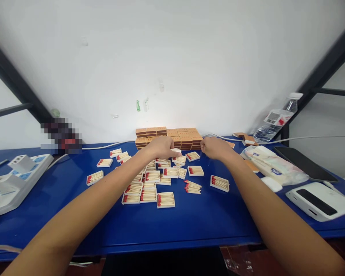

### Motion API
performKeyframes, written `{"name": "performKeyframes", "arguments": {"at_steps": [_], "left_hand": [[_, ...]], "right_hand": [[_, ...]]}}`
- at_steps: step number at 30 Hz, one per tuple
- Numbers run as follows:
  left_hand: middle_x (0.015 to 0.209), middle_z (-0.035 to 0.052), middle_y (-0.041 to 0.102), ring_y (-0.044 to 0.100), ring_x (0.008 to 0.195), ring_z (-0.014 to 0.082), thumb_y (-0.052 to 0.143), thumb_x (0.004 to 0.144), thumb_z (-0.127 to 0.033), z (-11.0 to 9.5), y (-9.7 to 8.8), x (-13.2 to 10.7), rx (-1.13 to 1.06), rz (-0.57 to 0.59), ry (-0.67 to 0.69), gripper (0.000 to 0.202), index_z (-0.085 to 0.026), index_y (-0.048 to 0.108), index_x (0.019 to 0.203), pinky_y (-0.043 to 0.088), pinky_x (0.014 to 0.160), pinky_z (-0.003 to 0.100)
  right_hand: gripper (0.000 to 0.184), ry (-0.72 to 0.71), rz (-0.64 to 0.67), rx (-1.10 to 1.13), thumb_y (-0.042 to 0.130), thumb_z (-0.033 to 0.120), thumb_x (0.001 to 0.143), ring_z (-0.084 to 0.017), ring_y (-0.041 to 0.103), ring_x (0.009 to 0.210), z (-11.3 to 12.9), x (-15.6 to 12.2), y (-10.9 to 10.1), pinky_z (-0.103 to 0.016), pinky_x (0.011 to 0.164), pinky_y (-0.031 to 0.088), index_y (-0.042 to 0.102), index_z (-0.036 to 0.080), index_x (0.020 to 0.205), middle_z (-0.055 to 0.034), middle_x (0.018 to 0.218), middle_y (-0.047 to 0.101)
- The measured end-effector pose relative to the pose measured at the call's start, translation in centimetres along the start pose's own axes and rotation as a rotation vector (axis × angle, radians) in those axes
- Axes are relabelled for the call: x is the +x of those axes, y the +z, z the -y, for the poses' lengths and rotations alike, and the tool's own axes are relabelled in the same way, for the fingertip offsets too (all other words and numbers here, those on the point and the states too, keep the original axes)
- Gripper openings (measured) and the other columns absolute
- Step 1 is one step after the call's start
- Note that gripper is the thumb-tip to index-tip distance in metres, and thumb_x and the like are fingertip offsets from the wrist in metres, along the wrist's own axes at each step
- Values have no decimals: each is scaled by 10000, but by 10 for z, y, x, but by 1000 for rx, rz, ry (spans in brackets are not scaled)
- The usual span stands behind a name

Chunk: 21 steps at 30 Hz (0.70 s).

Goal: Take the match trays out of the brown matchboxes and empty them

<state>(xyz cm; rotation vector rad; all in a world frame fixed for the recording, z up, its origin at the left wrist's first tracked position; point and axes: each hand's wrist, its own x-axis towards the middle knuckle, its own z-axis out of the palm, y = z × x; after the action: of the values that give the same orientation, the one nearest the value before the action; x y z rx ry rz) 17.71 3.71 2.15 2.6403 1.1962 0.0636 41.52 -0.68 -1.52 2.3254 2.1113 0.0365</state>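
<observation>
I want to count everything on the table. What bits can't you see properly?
Head view:
- Whether the left hand and right hand hold anything: their own fingers cover it.
- The brown box stack: its lower front sits behind both hands.
- A thing by the wall: blurred out.
- The power strip: cut off by the left edge.
- The bottle label: too small to read.

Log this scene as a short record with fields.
surface: blue table
left hand: at the left front of the stack of brown boxes, grip unclear
right hand: fingers at the stack's right end
match trays: many, open, red-tipped matches inside, spread nearer the person than the stack
loose matches: small heap among the trays
right side: bottle, phone
left side: power strip
</observation>
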Motion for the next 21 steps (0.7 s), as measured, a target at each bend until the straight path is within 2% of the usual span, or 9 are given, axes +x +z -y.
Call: {"name": "performKeyframes", "arguments": {"at_steps": [2,5,7,9,12,14,17,21], "left_hand": [[971,117,783,695,855,276,742,842,-601,5,-3,-9,-3,-19,-40,427,-197,767,977,455,691,350],[1089,106,786,709,947,280,750,855,-543,16,-7,-28,-40,-152,-10,392,-195,760,1034,492,758,366],[1184,119,778,707,1054,295,726,887,-510,27,-8,-44,-56,-267,24,385,-188,751,1095,509,867,396],[1289,142,753,688,1164,315,731,890,-526,41,-8,-59,-66,-350,19,456,-176,733,1182,511,954,424],[1208,118,784,720,1080,288,736,893,-555,64,-5,-81,-110,-353,5,425,-196,750,1122,538,931,415],[1191,110,792,727,1069,279,737,899,-548,79,-2,-93,-130,-381,9,401,-200,752,1097,550,930,412],[1201,113,795,739,1068,283,754,904,-522,94,5,-106,-155,-460,-7,373,-199,748,1092,568,940,426],[1198,115,793,740,1103,308,775,913,-471,102,16,-113,-59,-506,2,347,-197,740,1122,573,975,463]], "right_hand": [[353,5,-10,4,468,213,994,-355,745,1062,-3,-1,-2,-403,838,531,789,133,1119,-244,1194,778],[307,-11,-42,27,523,225,953,-331,742,1030,-8,-4,-7,-379,825,526,792,162,1085,-209,1153,791],[259,-116,-30,123,594,217,886,-292,736,986,-10,-5,-9,-350,823,526,794,189,1049,-151,1118,800],[295,-281,27,262,655,235,833,-257,723,938,-11,-5,-9,-327,805,531,789,197,1093,-108,1103,797],[460,-420,94,345,710,308,808,-249,706,912,-10,-5,-5,-331,780,535,757,188,1250,-104,1106,780],[477,-418,103,314,725,322,795,-256,702,922,-9,-4,-2,-340,779,533,755,192,1252,-111,1110,772],[389,-386,106,287,740,330,783,-257,703,923,-9,-4,0,-342,768,532,764,207,1152,-107,1114,769],[355,-348,120,296,758,377,798,-251,705,869,-10,-3,2,-340,724,531,754,213,1113,-92,1025,772]]}}
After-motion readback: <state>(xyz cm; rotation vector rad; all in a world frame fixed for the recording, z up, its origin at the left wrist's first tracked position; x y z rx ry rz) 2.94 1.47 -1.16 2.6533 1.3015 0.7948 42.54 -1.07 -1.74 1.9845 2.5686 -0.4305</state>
